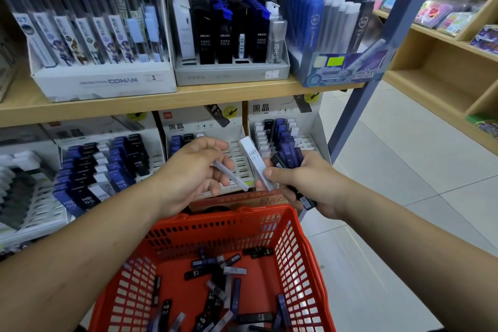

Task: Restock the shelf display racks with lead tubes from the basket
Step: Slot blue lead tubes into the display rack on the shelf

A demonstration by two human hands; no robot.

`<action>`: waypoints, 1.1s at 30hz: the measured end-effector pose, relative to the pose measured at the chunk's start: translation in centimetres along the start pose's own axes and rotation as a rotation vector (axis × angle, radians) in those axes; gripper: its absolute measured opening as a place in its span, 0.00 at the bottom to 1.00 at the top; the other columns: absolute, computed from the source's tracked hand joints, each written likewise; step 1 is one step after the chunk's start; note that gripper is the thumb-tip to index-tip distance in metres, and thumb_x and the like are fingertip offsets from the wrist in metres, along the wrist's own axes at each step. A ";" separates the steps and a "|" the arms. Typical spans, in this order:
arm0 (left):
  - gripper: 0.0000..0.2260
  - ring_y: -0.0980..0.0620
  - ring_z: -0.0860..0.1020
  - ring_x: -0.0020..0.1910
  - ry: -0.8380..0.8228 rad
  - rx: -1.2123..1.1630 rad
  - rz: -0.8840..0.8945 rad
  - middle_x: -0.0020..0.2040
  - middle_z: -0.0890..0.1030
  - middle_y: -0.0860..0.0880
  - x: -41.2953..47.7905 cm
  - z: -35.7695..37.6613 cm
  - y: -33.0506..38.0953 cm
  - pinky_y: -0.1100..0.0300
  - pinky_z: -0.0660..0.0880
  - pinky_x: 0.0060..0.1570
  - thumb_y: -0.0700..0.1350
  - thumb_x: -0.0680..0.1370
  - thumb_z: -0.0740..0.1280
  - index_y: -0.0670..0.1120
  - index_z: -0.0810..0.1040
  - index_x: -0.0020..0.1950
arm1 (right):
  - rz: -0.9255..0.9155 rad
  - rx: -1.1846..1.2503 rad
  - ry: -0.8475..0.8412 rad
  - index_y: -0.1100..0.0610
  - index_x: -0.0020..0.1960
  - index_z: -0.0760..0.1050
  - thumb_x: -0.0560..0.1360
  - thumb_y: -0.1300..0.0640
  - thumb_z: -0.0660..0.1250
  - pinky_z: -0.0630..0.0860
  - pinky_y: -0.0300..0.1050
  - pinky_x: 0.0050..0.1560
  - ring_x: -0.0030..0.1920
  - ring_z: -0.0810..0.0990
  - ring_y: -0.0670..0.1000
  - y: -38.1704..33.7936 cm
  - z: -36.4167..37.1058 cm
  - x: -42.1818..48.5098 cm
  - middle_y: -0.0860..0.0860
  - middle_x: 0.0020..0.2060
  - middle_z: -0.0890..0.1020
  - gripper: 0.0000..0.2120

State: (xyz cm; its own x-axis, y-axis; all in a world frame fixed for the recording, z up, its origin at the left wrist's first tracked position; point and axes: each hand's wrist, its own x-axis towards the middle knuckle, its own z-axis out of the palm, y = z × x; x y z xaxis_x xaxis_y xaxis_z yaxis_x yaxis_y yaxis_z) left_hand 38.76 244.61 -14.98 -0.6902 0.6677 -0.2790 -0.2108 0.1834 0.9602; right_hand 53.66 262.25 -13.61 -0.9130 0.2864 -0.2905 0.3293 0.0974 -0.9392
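Observation:
A red plastic basket [301, 256] sits below my arms, with several black, blue and white lead tubes [215, 272] loose on its bottom. My left hand [194, 170] pinches a white lead tube [231, 176] in its fingertips. My right hand [304, 186] grips a bundle of blue and black tubes [289, 152], and its thumb pins a white tube marked HB 0.7 [256, 163] upright. Both hands hover in front of the middle display rack [239, 156] on the lower shelf, whose slots are mostly bare.
The rack to the left [102, 170] holds rows of HB 0.5 tubes; the rack to the right [280, 132] is partly filled. The wooden upper shelf [161, 100] carries three fuller display boxes. A blue metal post [377, 67] and tiled floor lie to the right.

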 end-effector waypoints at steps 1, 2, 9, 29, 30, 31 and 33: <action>0.10 0.49 0.76 0.34 -0.004 0.042 0.012 0.44 0.83 0.43 0.0 -0.1 0.0 0.57 0.70 0.29 0.39 0.85 0.58 0.46 0.75 0.63 | 0.000 -0.005 -0.015 0.62 0.50 0.79 0.82 0.63 0.66 0.66 0.49 0.35 0.26 0.67 0.54 0.1 0.0 -0.1 0.47 0.24 0.80 0.04; 0.11 0.50 0.77 0.37 0.017 0.135 0.026 0.43 0.84 0.45 0.0 -0.1 0.0 0.56 0.71 0.34 0.39 0.85 0.58 0.48 0.76 0.63 | 0.012 -0.006 -0.037 0.59 0.44 0.80 0.82 0.63 0.66 0.67 0.50 0.37 0.27 0.69 0.56 0.2 0.0 -0.1 0.48 0.23 0.79 0.08; 0.09 0.51 0.71 0.30 0.027 0.112 0.032 0.39 0.76 0.47 -1.3 2.8 -0.3 0.60 0.67 0.26 0.43 0.85 0.60 0.48 0.80 0.59 | 0.196 -0.049 -0.227 0.72 0.57 0.78 0.81 0.63 0.67 0.60 0.47 0.33 0.24 0.66 0.49 0.7 -0.8 -0.8 0.50 0.29 0.84 0.11; 0.07 0.64 0.74 0.32 0.105 0.797 0.545 0.39 0.80 0.55 9.8 13.7 3.7 0.62 0.71 0.37 0.42 0.77 0.75 0.51 0.78 0.45 | 0.229 0.519 0.263 0.62 0.56 0.75 0.82 0.44 0.67 0.78 0.48 0.34 0.32 0.79 0.55 5.7 -9.0 -0.6 0.61 0.38 0.83 0.19; 0.06 0.64 0.74 0.32 0.099 0.859 0.546 0.37 0.79 0.56 10.3 13.6 3.4 0.61 0.69 0.37 0.43 0.77 0.75 0.50 0.79 0.46 | 0.243 0.549 0.239 0.61 0.54 0.74 0.81 0.42 0.67 0.82 0.51 0.36 0.33 0.79 0.56 5.7 -9.0 -0.6 0.60 0.36 0.81 0.20; 0.05 0.63 0.73 0.31 0.099 0.909 0.540 0.35 0.77 0.57 10.7 13.5 2.9 0.61 0.68 0.36 0.43 0.77 0.75 0.49 0.79 0.46 | 0.258 0.565 0.227 0.60 0.52 0.74 0.80 0.39 0.67 0.84 0.54 0.39 0.33 0.79 0.56 5.6 -9.0 -0.5 0.59 0.35 0.80 0.22; 0.05 0.62 0.72 0.31 0.109 0.964 0.524 0.33 0.76 0.57 11.2 13.3 2.4 0.62 0.66 0.34 0.44 0.76 0.75 0.49 0.80 0.45 | 0.275 0.576 0.221 0.58 0.52 0.73 0.78 0.37 0.68 0.82 0.52 0.38 0.31 0.77 0.55 5.7 -8.9 -0.3 0.57 0.33 0.78 0.23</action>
State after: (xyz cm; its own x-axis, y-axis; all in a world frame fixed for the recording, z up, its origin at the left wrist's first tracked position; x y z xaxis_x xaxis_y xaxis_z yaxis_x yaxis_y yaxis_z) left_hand 39.70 262.10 -15.63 -0.6036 0.7686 0.2120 0.7216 0.4135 0.5553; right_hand 57.94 271.20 -17.21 -0.7236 0.4220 -0.5461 0.3060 -0.5131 -0.8020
